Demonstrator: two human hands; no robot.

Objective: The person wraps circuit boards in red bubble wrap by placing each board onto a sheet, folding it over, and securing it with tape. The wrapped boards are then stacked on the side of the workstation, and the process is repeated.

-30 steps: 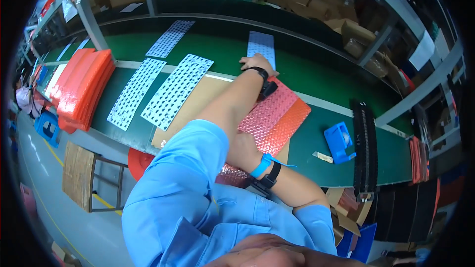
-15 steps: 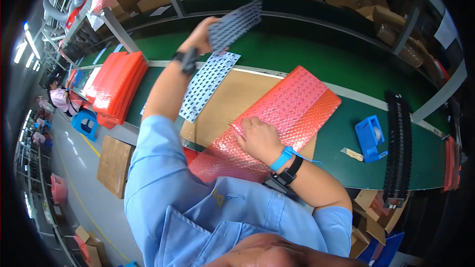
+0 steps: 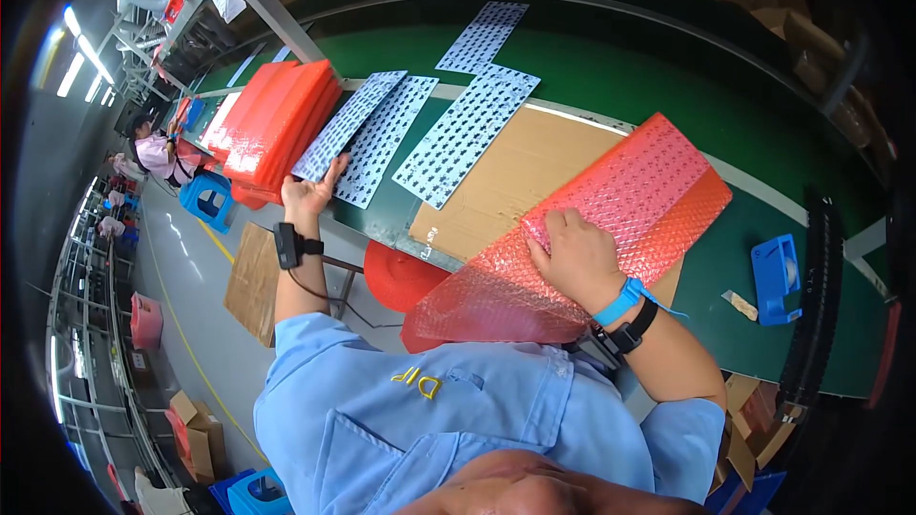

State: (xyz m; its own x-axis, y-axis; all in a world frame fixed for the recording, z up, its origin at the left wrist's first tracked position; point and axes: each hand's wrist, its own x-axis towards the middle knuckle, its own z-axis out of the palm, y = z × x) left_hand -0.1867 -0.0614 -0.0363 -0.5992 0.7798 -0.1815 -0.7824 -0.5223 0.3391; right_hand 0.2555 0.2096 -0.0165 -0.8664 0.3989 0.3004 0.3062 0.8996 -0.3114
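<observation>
My left hand (image 3: 313, 193) is closed on the lower end of a white panel (image 3: 355, 119) with rows of dark marks, tilted up at the left of the bench. A second such panel (image 3: 393, 133) lies partly beneath it. My right hand (image 3: 580, 253) has its fingers together on a pink bubble-wrap bag (image 3: 534, 291); a marked panel shows through the plastic at its far part. Another panel (image 3: 468, 133) lies across the left edge of a brown cardboard sheet (image 3: 563, 153). Beyond it, one more panel (image 3: 484, 36) rests on the green conveyor (image 3: 611, 67).
A stack of red bubble-wrap bags (image 3: 277, 119) stands left of my left hand. A blue tape dispenser (image 3: 778, 277) and a long black rack (image 3: 816, 296) are at the right. A red stool (image 3: 401, 277) sits under the bench edge. Another person (image 3: 157, 153) works at far left.
My left hand has moved from over the conveyor leftward and nearer, now at the left panels. A panel lies on the conveyor where one was held raised. The view has shifted left.
</observation>
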